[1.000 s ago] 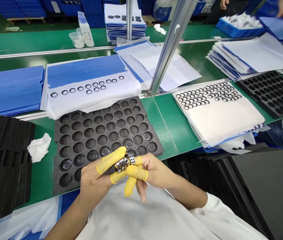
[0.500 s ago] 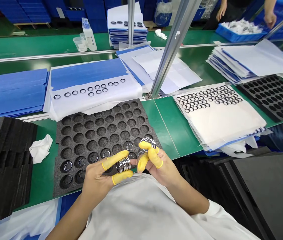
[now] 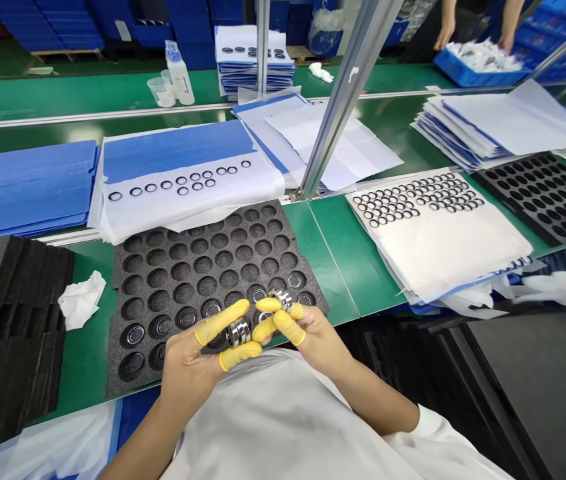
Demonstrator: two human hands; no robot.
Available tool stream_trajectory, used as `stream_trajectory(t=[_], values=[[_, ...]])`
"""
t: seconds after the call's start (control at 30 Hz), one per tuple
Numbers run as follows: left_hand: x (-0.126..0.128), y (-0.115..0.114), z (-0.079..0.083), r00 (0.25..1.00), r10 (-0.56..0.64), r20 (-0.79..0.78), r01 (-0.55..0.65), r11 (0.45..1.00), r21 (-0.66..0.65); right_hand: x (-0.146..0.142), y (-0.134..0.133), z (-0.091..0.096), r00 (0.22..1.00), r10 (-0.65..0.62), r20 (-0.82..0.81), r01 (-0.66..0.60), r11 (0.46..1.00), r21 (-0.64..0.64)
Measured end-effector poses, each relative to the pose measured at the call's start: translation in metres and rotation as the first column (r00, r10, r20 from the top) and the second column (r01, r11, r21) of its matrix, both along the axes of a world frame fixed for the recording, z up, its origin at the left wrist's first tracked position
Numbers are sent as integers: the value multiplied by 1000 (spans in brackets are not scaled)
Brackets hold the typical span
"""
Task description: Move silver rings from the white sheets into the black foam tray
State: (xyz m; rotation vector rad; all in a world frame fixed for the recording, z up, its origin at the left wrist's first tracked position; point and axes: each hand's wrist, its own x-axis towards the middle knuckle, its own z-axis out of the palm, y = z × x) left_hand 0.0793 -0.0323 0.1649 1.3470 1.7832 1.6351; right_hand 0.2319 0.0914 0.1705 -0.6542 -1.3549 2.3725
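Note:
My left hand (image 3: 197, 357), with yellow finger cots, pinches a short stack of metal rings (image 3: 237, 330) between thumb and forefinger. My right hand (image 3: 303, 330), also in yellow cots, pinches a single metal ring (image 3: 281, 300) just right of the stack, over the near edge of the black foam tray (image 3: 213, 267). The tray has rows of round pockets; several near-row pockets hold rings. Both hands hover above the tray's front right corner.
A white sheet with a row of rings (image 3: 183, 183) lies behind the tray. To the right, another sheet carries many rings (image 3: 413, 197). Black foam stack (image 3: 7, 313) and a white cloth (image 3: 80, 300) at left. Slanted metal post (image 3: 343, 93). Another person's hands (image 3: 445, 30) at a blue bin.
My right hand took one ring off the stack, carried it out over the tray, then drew back toward the left hand's stack. The stack in my left hand is shorter.

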Motion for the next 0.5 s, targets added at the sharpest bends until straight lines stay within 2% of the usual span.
stream_trajectory(t=[0.07,0.17,0.27,0.37,0.5], values=[[1,0,0,999,18,-33,-16,999,47,0,-2,-2,997,71,26,-71,997,-3],[1,0,-2,996,6,-94,0,998,62,-1,-6,-4,983,179,31,-176,981,-84],[0,-1,-4,996,-19,-88,24,999,49,-3,-8,-7,977,212,4,-209,965,-161],[-3,-2,-6,999,-8,-38,9,1000,16,-3,-5,-13,987,156,31,-150,977,-151],[-9,1,-11,994,92,-51,-95,993,-63,-2,6,-19,991,-22,135,34,996,-87]])
